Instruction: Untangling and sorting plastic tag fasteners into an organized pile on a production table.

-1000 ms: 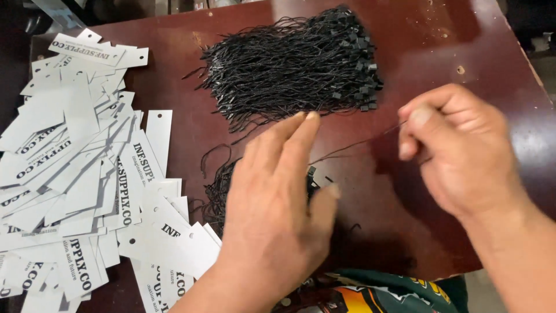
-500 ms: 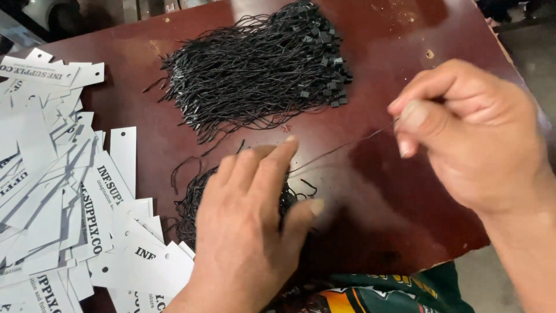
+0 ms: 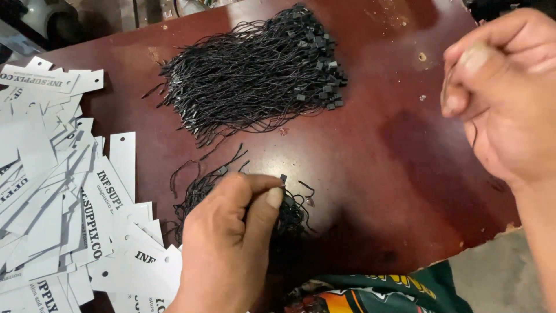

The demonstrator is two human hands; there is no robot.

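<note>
A large pile of black string loops with small plastic locks (image 3: 260, 72) lies at the far middle of the dark red table (image 3: 382, 156). A smaller tangle of the same black strings (image 3: 200, 194) sits near the front. My left hand (image 3: 231, 243) rests on that tangle, thumb and fingers pinched on its strings. My right hand (image 3: 504, 93) is raised at the right, fingers closed, with a thin black string (image 3: 474, 134) hanging from its pinch.
Several white paper tags with punched holes and dark print (image 3: 63, 197) are heaped over the table's left side. The table's front right edge is chipped (image 3: 492, 232). Green and orange clothing (image 3: 376, 293) shows below the table edge.
My right hand has pulled up and to the right, drawing a string away. My left hand went from flat on the small tangle to pinching it.
</note>
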